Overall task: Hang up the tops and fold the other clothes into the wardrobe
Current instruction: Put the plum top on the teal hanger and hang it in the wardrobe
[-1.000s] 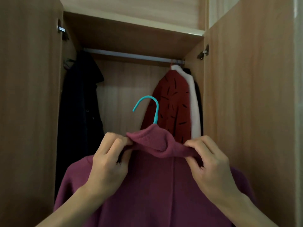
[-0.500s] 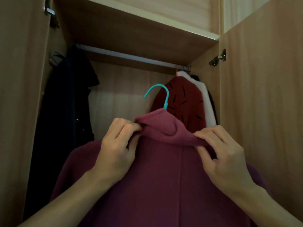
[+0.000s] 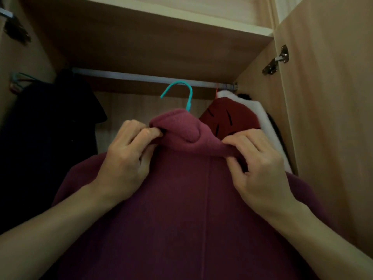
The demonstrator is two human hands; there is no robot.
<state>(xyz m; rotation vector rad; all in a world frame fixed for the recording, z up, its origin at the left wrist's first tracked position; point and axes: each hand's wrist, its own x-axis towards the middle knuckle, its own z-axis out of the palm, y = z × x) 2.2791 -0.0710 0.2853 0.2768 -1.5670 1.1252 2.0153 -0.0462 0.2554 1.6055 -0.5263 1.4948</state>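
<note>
A maroon fleece top point(image 3: 181, 209) on a teal hanger point(image 3: 182, 93) fills the lower middle of the head view, held up inside the open wardrobe. My left hand point(image 3: 125, 160) pinches the left side of its folded collar. My right hand point(image 3: 260, 168) pinches the collar's right side. The hanger's hook sits just below the metal rail point(image 3: 125, 76), a little in front of it and not on it. The hanger's shoulders are hidden inside the top.
A dark coat point(image 3: 50, 126) hangs at the rail's left end. A red top with black dashes point(image 3: 228, 116) and a white garment point(image 3: 268, 122) hang at the right. A shelf board point(image 3: 151, 43) lies above the rail. An open door point(image 3: 331, 118) stands at right.
Both hands have lifted the maroon top and hanger upward and toward the rail. The view has tilted up and moved closer to the wardrobe.
</note>
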